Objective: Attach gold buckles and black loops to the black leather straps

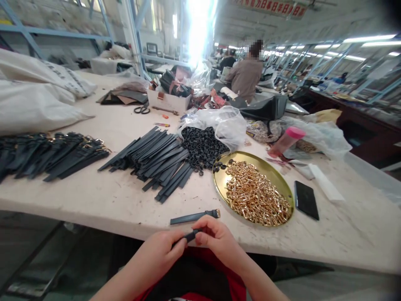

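My left hand point(166, 250) and my right hand point(214, 236) meet at the table's front edge, both pinching one dark strap point(190, 236). My right fingers hide its right end. Just beyond them lies a dark strap with a gold buckle point(194, 217). A gold tray point(221, 184) to the right bears a heap of gold buckles point(255, 194). Small black loops point(203, 144) spill from a clear plastic bag point(228, 123) behind the tray. Plain dark strips point(156, 156) are piled left of the loops. Buckled straps point(59, 152) lie at the far left.
A phone point(306, 200) and a pink bottle point(286, 142) are right of the tray. Scissors point(142, 110) and a white box point(169, 102) stand farther back. White sacks point(34, 94) fill the back left. A person point(246, 77) is seated beyond the table.
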Demonstrator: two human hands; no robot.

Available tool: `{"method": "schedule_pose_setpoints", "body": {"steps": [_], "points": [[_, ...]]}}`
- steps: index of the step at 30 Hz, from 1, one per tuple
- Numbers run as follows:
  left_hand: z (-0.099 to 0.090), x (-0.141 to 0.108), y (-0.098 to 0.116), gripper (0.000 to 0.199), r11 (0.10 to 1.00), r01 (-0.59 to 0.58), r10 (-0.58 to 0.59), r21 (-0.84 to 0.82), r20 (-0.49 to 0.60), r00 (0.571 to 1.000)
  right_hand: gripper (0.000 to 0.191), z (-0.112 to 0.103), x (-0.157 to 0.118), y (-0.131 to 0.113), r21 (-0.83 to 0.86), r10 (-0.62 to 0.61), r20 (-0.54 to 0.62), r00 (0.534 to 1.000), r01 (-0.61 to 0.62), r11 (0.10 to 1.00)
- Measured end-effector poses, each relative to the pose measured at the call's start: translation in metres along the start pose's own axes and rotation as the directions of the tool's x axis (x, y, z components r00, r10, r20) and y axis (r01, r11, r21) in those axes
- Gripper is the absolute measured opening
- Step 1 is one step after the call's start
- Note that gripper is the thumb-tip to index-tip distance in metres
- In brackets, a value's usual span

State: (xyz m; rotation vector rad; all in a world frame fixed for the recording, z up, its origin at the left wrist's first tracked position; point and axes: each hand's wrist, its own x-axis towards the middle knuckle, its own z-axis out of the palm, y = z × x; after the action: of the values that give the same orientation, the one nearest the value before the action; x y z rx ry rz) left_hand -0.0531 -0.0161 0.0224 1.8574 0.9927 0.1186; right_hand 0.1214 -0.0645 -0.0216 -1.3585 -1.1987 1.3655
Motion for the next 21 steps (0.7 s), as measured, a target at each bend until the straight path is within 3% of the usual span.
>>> {"method": "schedule_pose_setpoints", "body": {"steps": [3,7,9,11,13,14,15,16,18,21], "points": [[0.002,0.006,0.003,0.028,0.992,0.032,-0.034,-0.125,-0.012,0.999,0.016,0.003,0.002,0.001,-0.003,-0.006,-0.008,1.0,0.006,1.0],[0.005,0.015,-0.002,0.045,0.965,0.082,-0.087,-0.249,-0.008,0.996,0.042,0.007,0.007,0.006,0.063,0.019,-0.054,0.998,-0.016,0.998],[0.005,0.021,-0.006,0.044,0.961,0.028,-0.04,-0.277,-0.038,0.998,0.054,0.0,0.014,0.003,-0.056,-0.014,-0.027,1.0,0.013,0.998],[0.002,0.027,-0.008,0.037,0.961,0.007,-0.028,-0.278,-0.07,0.997,0.05,-0.02,0.03,-0.004,-0.262,-0.077,-0.017,0.997,0.07,0.963],[-0.002,0.033,-0.01,0.031,0.966,0.033,-0.061,-0.258,-0.102,0.993,0.031,-0.052,0.054,-0.015,-0.584,-0.146,-0.086,0.986,0.069,0.809],[-0.003,0.036,-0.011,0.03,0.968,0.051,-0.084,-0.247,-0.124,0.989,0.026,-0.07,0.069,-0.019,-0.777,-0.181,-0.171,0.968,-0.019,0.629],[-0.004,0.039,-0.012,0.03,0.969,0.068,-0.104,-0.239,-0.141,0.985,0.025,-0.088,0.084,-0.023,-0.916,-0.186,-0.227,0.956,-0.144,0.375],[-0.004,0.042,-0.013,0.03,0.97,0.076,-0.114,-0.233,-0.157,0.981,0.023,-0.105,0.099,-0.025,-0.935,-0.19,-0.265,0.945,-0.204,0.29],[-0.002,0.047,-0.015,0.03,0.972,0.068,-0.107,-0.223,-0.168,0.98,0.021,-0.131,0.126,-0.025,-0.944,-0.18,-0.31,0.934,-0.278,0.18],[0.004,0.051,-0.018,0.028,0.977,0.045,-0.075,-0.208,-0.137,0.988,0.019,-0.148,0.15,-0.019,-0.94,-0.155,-0.337,0.929,-0.322,0.115]]}}
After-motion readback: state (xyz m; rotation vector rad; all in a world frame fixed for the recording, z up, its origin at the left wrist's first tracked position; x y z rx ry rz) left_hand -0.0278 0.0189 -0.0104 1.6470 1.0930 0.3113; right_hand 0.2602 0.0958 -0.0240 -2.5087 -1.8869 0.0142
